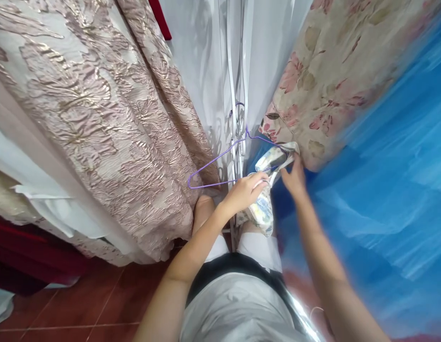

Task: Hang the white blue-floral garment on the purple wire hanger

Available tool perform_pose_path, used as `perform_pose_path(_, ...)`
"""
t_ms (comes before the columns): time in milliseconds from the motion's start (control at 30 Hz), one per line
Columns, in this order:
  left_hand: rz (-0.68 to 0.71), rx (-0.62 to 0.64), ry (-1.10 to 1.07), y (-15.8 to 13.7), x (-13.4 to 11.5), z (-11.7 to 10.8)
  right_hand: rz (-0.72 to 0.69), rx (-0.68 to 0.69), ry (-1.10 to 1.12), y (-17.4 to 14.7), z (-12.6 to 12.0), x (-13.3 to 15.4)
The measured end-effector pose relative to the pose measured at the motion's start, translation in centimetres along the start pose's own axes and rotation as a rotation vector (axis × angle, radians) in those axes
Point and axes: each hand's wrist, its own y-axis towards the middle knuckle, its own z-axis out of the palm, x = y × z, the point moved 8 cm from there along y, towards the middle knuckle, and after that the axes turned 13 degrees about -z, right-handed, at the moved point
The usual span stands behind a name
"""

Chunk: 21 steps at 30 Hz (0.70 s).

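Observation:
A purple wire hanger (216, 156) is out in front of my legs, its hook pointing away from me. Over its right end hangs a pale garment (261, 209) with blue and yellow patches; I cannot make out what kind it is. My left hand (247, 192) pinches the garment's edge near the hanger's lower bar. My right hand (294, 178) has its fingers closed on the garment's upper edge or strap, by the hanger's right tip. Part of the cloth is hidden behind my left fingers.
Pink and gold brocade fabric (92, 114) hangs on the left. Floral cloth (313, 95) and blue fabric (377, 204) hang close on the right. White straps (231, 71) dangle ahead before white cloth (199, 61). Red tiles (110, 304) cover the floor.

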Motion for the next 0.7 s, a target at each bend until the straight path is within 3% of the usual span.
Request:
perform_pose_path(100, -0.087, -0.002, 0.043, -0.1, 1.9, -0.4, 0.099, 0.193, 0.03, -0.2, 2.3, -1.6)
perform_pose_path(167, -0.151, 0.025, 0.087, -0.7, 3.6, -0.2, 0.121, 0.367, 0.095, -2.1, 4.2, -1.6)
perform_pose_path(233, -0.222, 0.058, 0.091, -1.6, 5.2, 0.1, 0.093, 0.442, 0.146, -4.8, 5.3, -0.6)
perform_pose_path(300, -0.29, 0.063, 0.033, -2.5, 6.4, 0.2, 0.043, 0.424, 0.198, -7.2, 5.5, 1.5)
perform_pose_path(367, -0.342, 0.047, -0.053, -3.3, 6.9, 0.0, -0.085, 0.375, 0.395, -9.0, 5.3, 5.1)
perform_pose_path(433, -0.365, 0.028, -0.119, -3.8, 6.7, -0.5, -0.166, 0.499, 0.691, -10.6, 5.7, 9.4)
perform_pose_path(533, -0.366, 0.031, -0.234, -4.2, 5.8, -1.4, -0.114, 0.761, 1.008, -12.1, 6.4, 14.3)
perform_pose_path(600, -0.383, 0.103, -0.382, -4.5, 5.5, -1.5, -0.052, 0.83, 1.055, -12.3, 6.4, 15.6)
perform_pose_path(700, -0.423, 0.259, -0.627, -5.4, 5.8, -0.9, -0.085, 0.791, 0.977, -11.9, 5.4, 15.7)
